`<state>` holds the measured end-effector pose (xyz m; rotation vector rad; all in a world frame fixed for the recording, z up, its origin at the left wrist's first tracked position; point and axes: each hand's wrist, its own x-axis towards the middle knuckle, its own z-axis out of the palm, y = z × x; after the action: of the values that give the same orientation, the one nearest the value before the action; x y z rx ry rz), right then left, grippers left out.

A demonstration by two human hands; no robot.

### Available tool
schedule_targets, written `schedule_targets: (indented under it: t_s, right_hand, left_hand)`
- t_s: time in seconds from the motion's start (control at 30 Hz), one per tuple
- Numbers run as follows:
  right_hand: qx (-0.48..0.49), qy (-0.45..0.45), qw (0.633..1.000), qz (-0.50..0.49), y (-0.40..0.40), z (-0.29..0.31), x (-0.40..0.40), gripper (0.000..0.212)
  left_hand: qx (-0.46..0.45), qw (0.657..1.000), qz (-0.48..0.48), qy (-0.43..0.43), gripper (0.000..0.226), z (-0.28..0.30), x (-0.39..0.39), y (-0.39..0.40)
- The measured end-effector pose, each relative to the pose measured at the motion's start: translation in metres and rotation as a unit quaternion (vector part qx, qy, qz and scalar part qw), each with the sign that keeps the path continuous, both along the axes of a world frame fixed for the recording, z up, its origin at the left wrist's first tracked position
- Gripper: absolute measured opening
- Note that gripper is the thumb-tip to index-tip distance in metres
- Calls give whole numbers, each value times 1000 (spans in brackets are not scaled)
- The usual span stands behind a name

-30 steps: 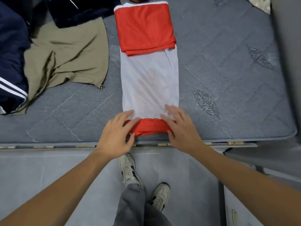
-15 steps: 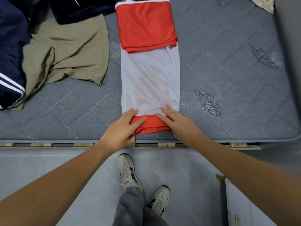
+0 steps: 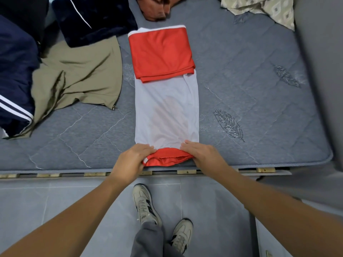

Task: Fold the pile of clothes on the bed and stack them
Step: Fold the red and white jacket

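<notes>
A red and white garment (image 3: 167,108) lies folded into a long strip down the middle of the grey mattress (image 3: 250,86). Its far end is folded back, red side up. Its near red hem (image 3: 167,159) bunches at the mattress's front edge. My left hand (image 3: 132,160) grips the hem's left corner, fingers curled over the fabric. My right hand (image 3: 202,154) grips the hem's right corner the same way. An olive garment (image 3: 78,75) lies crumpled to the left.
Dark navy clothes (image 3: 16,75) and a navy piece with a white line (image 3: 92,17) lie at the left and back left. A brown garment (image 3: 157,8) and a patterned cloth (image 3: 263,8) sit at the back. Tiled floor and my shoes (image 3: 146,204) are below the bed edge.
Both hands have gone from lying flat on the white fabric to curling round the red hem's corners. The hem now lifts slightly. The camera view has shifted nearer.
</notes>
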<state>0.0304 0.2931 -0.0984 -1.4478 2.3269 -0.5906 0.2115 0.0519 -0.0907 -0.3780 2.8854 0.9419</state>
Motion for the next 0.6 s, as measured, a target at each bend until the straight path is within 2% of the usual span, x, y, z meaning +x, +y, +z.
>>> schedule_targets:
  t_s: [0.07, 0.13, 0.2, 0.23, 0.33, 0.4, 0.43, 0.5, 0.53, 0.6]
  right_hand:
    - [-9, -55, 997, -47, 0, 8, -1, 35]
    - [-6, -89, 991, -100, -8, 16, -10, 6]
    - [6, -116, 980, -160, -21, 22, -24, 19]
    - [8, -125, 975, -186, -28, 27, -32, 23]
    - [0, -145, 960, -240, -49, 32, -52, 23]
    - [19, -119, 958, -259, -61, 27, -55, 28]
    - [32, -100, 958, -268, -66, 23, -55, 34]
    - [50, -35, 960, -274, -73, 13, -49, 50]
    - [50, 32, 966, -250, -74, 8, -47, 54]
    - [12, 150, 978, -147, -75, 2, -40, 53]
  left_hand:
    - [71, 995, 60, -27, 58, 3, 0, -4]
    - [126, 987, 96, -41, 40, 6, -10, -14]
    - [155, 980, 118, -26, 14, 10, -24, -24]
    - [170, 976, 138, -16, 9, 11, -32, -29]
    - [240, 946, 217, -12, 11, 14, -59, -45]
    - [245, 939, 240, -26, 18, 12, -76, -48]
    - [206, 949, 235, -43, 20, 10, -83, -48]
    - [13, 977, 204, -59, 25, 7, -89, -42]
    - [-85, 979, 183, -31, 30, 5, -89, -38]
    - [-183, 977, 100, 45, 38, 8, -86, -26]
